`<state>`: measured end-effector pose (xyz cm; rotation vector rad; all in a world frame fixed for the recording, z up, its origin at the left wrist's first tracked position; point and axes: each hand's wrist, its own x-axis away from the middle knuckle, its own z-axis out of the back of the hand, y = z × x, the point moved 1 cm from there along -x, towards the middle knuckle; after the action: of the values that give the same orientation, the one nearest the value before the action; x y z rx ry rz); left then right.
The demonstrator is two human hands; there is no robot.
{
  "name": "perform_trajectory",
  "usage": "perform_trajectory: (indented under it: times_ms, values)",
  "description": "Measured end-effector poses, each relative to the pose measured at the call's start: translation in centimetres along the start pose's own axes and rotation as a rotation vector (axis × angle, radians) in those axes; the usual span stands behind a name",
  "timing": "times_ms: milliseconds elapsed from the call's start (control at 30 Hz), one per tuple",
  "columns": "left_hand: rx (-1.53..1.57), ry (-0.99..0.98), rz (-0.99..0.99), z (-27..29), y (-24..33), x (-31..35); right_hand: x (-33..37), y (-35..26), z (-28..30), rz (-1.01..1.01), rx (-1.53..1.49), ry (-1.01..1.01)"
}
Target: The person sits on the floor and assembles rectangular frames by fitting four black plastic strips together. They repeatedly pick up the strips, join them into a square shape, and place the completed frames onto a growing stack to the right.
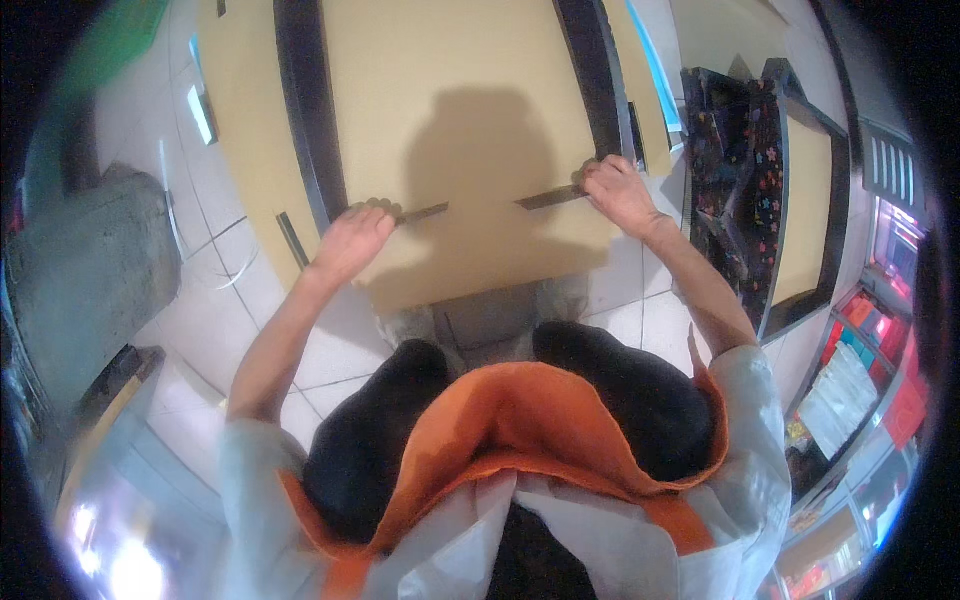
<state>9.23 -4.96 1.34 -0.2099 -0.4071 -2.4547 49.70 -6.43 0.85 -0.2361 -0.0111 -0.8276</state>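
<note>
A large tan board [440, 50] lies in front of me, with a long dark strip [308, 110] down its left side and another dark strip [596, 80] down its right. My left hand [358, 242] has its fingers curled at the board's near left, on a short dark piece [424, 213] that points inward. At the near right, my right hand [620, 196] is closed round the outer end of a matching short dark piece [548, 199]. A gap of bare tan surface separates the two pieces. What lies under my fingers is hidden.
A dark flower-patterned piece with a tan panel [805, 205] stands at the right. Farther right are shelves with colourful packages [840, 400]. A grey slab-like object [95, 280] is at the left. White floor tiles [215, 260] surround the board. My knees, beside an orange apron [520, 410], are close to its near edge.
</note>
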Motion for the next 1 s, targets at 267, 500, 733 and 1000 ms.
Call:
perform_trajectory:
  times_ms: [267, 500, 733, 1000]
  values:
    - [0.020, 0.010, -0.105, -0.8, 4.7, -5.8, -2.7, -1.5, 1.0, -0.001, 0.161, -0.095]
    - [0.138, -0.046, -0.155, 1.1, 7.9, -10.7, -3.0, -2.1, 1.5, -0.026, 0.144, -0.183]
    - [0.321, 0.158, -0.180, -1.7, 7.7, -11.3, -2.4, -2.4, 2.7, -0.006, -0.031, 0.032]
    - [0.249, -0.027, -0.131, -0.3, 7.5, -12.1, 10.7, -8.0, -4.8, -1.539, -1.739, 0.641]
